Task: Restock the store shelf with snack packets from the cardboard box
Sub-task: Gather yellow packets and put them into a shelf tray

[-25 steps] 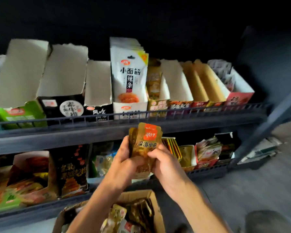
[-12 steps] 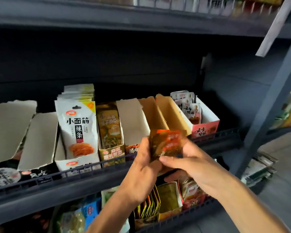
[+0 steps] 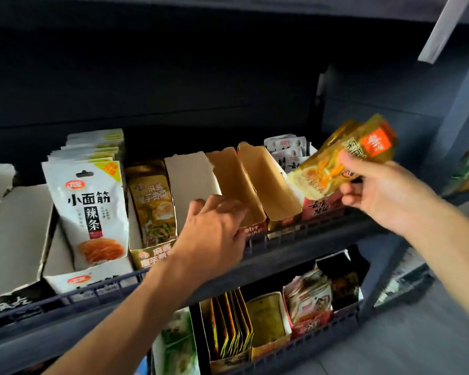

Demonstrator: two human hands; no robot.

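Two hands apart: right hand [image 3: 374, 196] clamped on snack packets [image 3: 344, 161] at upper right; left hand [image 3: 214, 228], fingers straight, touched display carton [image 3: 236, 180] at frame centre.

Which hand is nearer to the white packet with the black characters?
Left. The left hand reaches into a display box beside the white packet; the right hand holds golden packets far right.
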